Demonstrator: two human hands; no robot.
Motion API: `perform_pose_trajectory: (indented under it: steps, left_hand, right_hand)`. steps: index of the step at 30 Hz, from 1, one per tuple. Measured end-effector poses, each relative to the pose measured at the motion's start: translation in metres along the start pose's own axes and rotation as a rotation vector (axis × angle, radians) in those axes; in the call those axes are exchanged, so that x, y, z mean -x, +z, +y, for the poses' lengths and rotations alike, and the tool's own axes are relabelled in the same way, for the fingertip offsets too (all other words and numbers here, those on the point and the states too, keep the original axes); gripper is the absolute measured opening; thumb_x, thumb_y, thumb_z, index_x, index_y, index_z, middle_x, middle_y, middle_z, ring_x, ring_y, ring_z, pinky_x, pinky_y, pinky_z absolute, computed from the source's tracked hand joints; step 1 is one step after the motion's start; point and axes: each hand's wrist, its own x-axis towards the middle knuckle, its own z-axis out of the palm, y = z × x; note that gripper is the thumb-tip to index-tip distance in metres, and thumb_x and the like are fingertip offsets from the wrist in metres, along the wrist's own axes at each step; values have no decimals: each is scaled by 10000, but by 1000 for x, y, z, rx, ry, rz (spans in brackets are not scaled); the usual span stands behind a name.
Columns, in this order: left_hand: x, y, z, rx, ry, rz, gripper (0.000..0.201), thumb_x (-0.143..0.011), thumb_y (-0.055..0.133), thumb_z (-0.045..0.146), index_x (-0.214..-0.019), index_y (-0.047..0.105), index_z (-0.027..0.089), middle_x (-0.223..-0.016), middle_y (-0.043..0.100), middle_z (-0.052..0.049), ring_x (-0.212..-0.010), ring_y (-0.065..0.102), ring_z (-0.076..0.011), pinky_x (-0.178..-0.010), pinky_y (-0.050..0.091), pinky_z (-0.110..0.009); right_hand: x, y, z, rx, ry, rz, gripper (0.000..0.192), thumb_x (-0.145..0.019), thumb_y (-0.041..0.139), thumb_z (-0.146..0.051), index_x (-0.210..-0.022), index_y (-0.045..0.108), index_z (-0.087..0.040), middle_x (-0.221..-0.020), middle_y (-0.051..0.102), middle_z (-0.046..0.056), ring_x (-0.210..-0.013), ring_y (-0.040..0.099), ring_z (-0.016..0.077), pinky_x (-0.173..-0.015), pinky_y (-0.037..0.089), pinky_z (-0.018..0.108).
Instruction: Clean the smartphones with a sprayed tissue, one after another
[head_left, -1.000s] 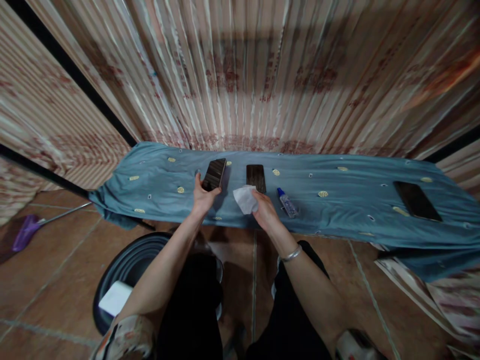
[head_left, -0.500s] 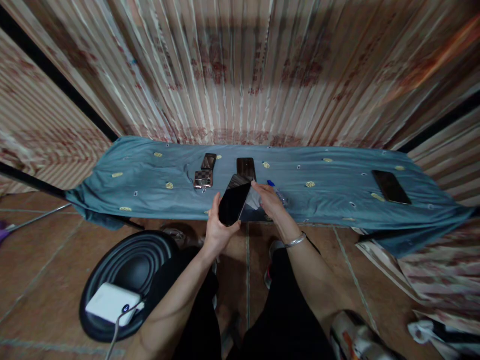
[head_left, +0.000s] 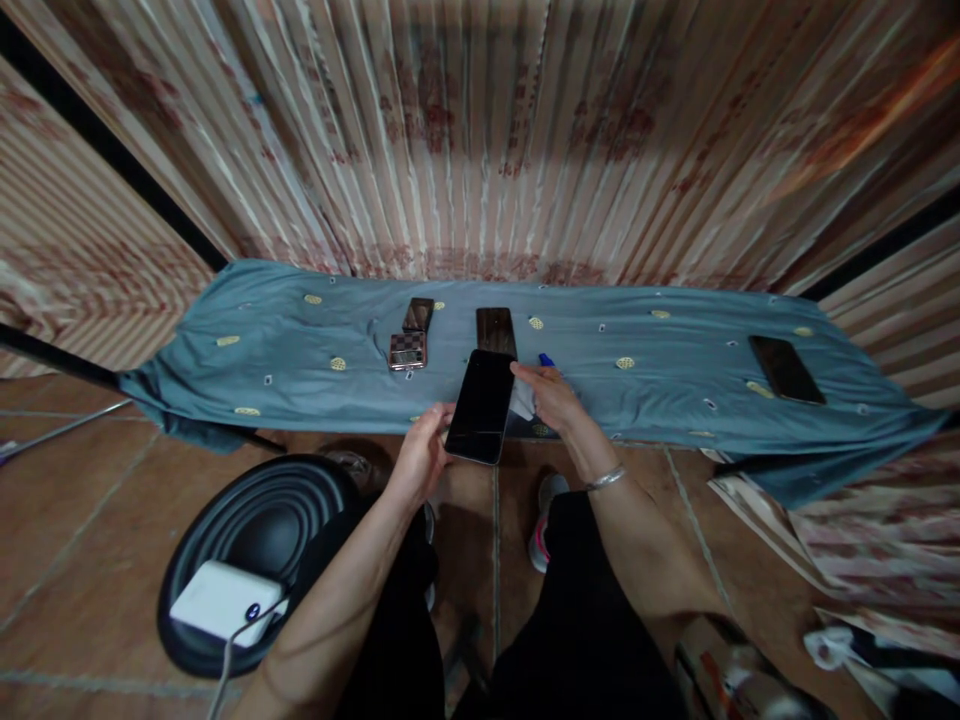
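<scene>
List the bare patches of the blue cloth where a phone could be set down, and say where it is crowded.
The blue patterned cloth lies bare between the small blue-capped bottle and the dark phone at the far right, and also left of the checkered phone case. The middle is crowded: two phones, the case, and both hands around the held black phone.

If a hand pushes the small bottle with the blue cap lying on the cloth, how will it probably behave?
The bottle lies on its side, mostly hidden behind the right hand, so it would probably roll. It looks small, so likely light. The soft cloth may slow it.
</scene>
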Motion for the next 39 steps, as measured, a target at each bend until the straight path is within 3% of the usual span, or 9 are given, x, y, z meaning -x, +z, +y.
perform_pose_trajectory:
  steps: [4, 10, 15, 20, 22, 24, 27, 34, 39]
  left_hand:
    - [6, 5, 6, 122, -195, -59, 503, -920, 475, 577, -894, 719, 138, -714, 730, -78, -695, 710, -212, -720, 568, -340]
    - [18, 15, 3, 230, -313, -200, 704, -951, 314, 642, -1138, 708, 90, -1016, 769, -171, -1018, 721, -284, -944, 531, -405]
    - [21, 19, 1, 306, -294, -240, 654, -956, 328, 622, -1232, 652, 126, -1121, 739, -169, -997, 723, -329, -916, 537, -537]
    - [18, 17, 0, 288, -265, -141, 698, -945, 290, 662, -1165, 669, 119, -1057, 738, -171, -922, 727, -300, -874, 556, -544]
    - [16, 16, 0, 268, -260, -134, 735, -926, 275, 700, -1178, 667, 131, -1068, 733, -174, -917, 724, -300, -857, 561, -538]
    - [16, 18, -1, 238, -276, -120, 751, -925, 248, 708, -1192, 669, 146, -1070, 736, -168, -960, 717, -309, -866, 560, -522]
    - [16, 22, 1, 218, -270, -69, 749, -930, 230, 706, -1249, 658, 181, -1097, 742, -147, -1119, 671, -332, -938, 536, -509]
    - [15, 19, 8, 216, -128, 67, 648, -985, 231, 606, -1326, 611, 207, -1310, 682, -82, -1353, 529, -249, -1124, 422, -410]
    - [-1, 9, -15, 16, 170, 130, 523, -985, 376, 498, -1361, 587, 202, -1470, 564, -42, -1495, 314, -196, -1235, 229, -341]
  right_hand:
    - [6, 3, -5, 40, 99, -140, 282, -694, 855, -373, -584, 669, -192, -507, 659, -29, -430, 569, 106, -430, 416, 215]
    - [14, 14, -3, 90, 108, -272, 384, -608, 872, -509, -580, 666, -187, -478, 624, -38, -416, 514, 97, -418, 369, 215]
    - [9, 10, 1, 260, -27, -218, 449, -671, 794, -590, -533, 636, -194, -439, 545, -58, -417, 440, 84, -442, 332, 224]
    - [15, 7, -7, 392, -340, 29, 394, -782, 734, -501, -521, 594, -240, -466, 474, -60, -574, 513, 156, -634, 465, 282]
    - [24, 12, -8, 426, -430, 20, 260, -837, 678, -467, -700, 700, -247, -581, 600, -34, -737, 613, 208, -813, 507, 336]
    - [36, 21, -5, 537, -560, -116, 247, -917, 570, -408, -1023, 744, -269, -960, 746, 9, -1040, 653, 239, -1022, 457, 388]
    - [51, 34, 10, 761, -705, -425, 390, -961, 487, -335, -1311, 639, -254, -1417, 600, 54, -1372, 481, 246, -1197, 311, 444]
    - [69, 43, 37, 1095, -921, -610, 506, -1018, 389, -328, -1449, 489, -84, -1533, 450, 187, -1477, 343, 264, -1211, 339, 476]
    - [60, 41, 34, 1148, -951, -527, 479, -1015, 395, -265, -1468, 466, -127, -1543, 439, 158, -1470, 361, 244, -1208, 367, 457]
